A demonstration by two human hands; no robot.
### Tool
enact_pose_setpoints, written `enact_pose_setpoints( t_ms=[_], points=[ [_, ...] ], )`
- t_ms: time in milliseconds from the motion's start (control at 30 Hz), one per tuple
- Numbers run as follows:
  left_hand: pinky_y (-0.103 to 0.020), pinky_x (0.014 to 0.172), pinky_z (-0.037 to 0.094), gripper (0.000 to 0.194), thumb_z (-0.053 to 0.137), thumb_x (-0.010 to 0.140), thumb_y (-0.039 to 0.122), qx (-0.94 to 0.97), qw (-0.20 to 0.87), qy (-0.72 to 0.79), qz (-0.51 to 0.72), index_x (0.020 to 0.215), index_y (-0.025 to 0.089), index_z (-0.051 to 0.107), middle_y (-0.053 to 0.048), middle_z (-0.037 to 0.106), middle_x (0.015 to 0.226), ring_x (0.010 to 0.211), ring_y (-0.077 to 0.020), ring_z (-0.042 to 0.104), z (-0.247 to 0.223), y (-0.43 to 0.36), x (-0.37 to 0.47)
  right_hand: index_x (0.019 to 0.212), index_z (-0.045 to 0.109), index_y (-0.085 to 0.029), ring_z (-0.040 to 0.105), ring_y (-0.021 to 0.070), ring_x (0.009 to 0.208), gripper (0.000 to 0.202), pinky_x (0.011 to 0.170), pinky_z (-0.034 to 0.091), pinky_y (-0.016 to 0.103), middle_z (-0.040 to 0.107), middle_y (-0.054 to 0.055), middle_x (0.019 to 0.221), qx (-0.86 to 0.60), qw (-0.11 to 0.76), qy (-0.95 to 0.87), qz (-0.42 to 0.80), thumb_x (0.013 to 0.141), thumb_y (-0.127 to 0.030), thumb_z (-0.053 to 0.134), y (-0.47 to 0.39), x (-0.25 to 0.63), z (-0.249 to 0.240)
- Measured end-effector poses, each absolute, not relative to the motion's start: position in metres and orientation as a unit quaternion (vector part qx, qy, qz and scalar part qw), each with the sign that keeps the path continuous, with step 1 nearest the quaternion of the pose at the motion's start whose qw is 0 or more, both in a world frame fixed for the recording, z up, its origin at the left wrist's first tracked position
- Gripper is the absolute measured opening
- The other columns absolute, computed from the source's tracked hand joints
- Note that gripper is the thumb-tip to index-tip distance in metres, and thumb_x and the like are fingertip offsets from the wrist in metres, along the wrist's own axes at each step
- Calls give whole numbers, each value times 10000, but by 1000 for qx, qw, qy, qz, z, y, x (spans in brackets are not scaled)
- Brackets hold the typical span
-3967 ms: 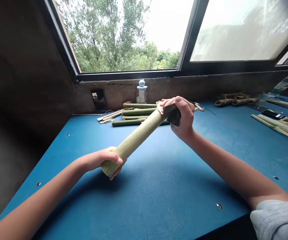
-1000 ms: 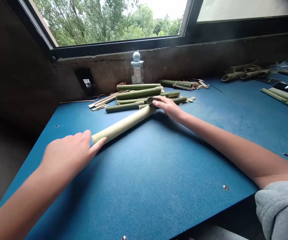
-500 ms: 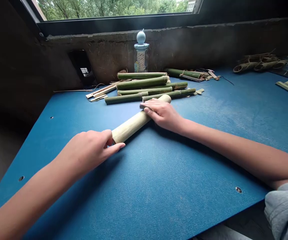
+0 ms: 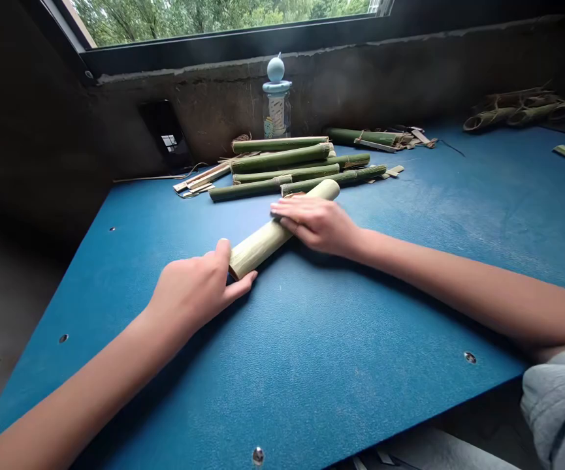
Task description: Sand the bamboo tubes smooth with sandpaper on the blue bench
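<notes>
A pale, peeled bamboo tube [image 4: 258,247] lies slanted on the blue table [image 4: 306,352], its far end by the green bamboo pieces. My left hand [image 4: 198,281] grips its near end, with the thumb on one side and the fingers on the other. Over the tube's upper part rests my right hand [image 4: 314,223], fingers pressed together round a small dark thing at the fingertips. That dark thing is mostly hidden under the fingers, so I cannot make out what it is.
Behind the tube lie several green bamboo lengths [image 4: 282,158] and split strips [image 4: 204,177]. A glass bottle with a blue lid [image 4: 276,108] and a dark phone [image 4: 167,136] stand against the wall. More bamboo tubes [image 4: 490,117] lie at the far right.
The view has shifted slightly. My left hand has moved a little right and up at the tube's near end, and its index finger is raised higher. My right hand has slid slightly down along the tube.
</notes>
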State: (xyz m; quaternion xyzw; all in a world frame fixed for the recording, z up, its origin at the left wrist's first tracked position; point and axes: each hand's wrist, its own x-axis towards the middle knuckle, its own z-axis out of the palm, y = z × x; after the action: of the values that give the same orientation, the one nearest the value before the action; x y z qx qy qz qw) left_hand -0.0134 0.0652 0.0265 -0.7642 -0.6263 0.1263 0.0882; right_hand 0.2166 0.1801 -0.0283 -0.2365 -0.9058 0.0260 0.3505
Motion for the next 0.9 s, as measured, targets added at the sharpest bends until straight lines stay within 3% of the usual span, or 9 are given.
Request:
enact_pose_setpoints(
  t_ms=[100, 333, 500, 600, 767, 900],
  points=[
    [-292, 440, 218, 585, 285, 895, 711, -761, 80, -634, 116, 1021, 186, 509, -75, 692, 668, 610, -315, 687, 19, 70, -11, 1190, 688, -134, 633, 250, 1210, 328, 1095, 463, 455, 709, 114, 1214, -296, 358, -885, 32, 978, -245, 465, 174, 211, -26],
    [-294, 460, 196, 664, 235, 891, 724, -779, 101, -607, 122, 984, 173, 593, -123, 692, 646, 593, -310, 684, 19, 64, -13, 1264, 628, -153, 553, 213, 1308, 338, 1132, 429, 423, 633, 107, 1343, -141, 326, -933, 56, 986, -218, 446, 130, 193, -24],
    [-275, 473, 199, 651, 210, 879, 754, -784, -12, -615, 87, 797, 223, 578, -55, 669, 627, 559, -225, 628, 18, 71, -19, 1107, 697, -157, 647, 251, 1142, 296, 1031, 495, 446, 711, 121, 1180, -299, 356, -885, 37, 993, -268, 448, 176, 219, -26],
    [-281, 496, 188, 643, 204, 893, 725, -789, -49, -605, 94, 732, 227, 579, -42, 667, 628, 581, -206, 621, 15, 67, -16, 1061, 697, -166, 653, 235, 1022, 288, 919, 539, 402, 691, 127, 1086, -269, 355, -893, 63, 993, -286, 443, 158, 209, -22],
    [-296, 512, 168, 678, 189, 881, 729, -801, -3, -593, 79, 862, 239, 657, -66, 728, 749, 655, -243, 655, 10, 60, -16, 1249, 598, -145, 600, 239, 1146, 319, 1020, 478, 426, 652, 155, 1192, -91, 318, -940, 83, 981, -233, 448, 118, 192, -19],
    [-291, 499, 209, 640, 186, 922, 650, -825, 24, -564, 22, 912, 200, 641, -70, 720, 809, 657, -211, 640, 8, 63, -22, 1253, 614, -164, 592, 252, 1193, 332, 1062, 436, 466, 658, 136, 1254, -138, 305, -940, 70, 990, -289, 454, 163, 212, -26]
  ],
)
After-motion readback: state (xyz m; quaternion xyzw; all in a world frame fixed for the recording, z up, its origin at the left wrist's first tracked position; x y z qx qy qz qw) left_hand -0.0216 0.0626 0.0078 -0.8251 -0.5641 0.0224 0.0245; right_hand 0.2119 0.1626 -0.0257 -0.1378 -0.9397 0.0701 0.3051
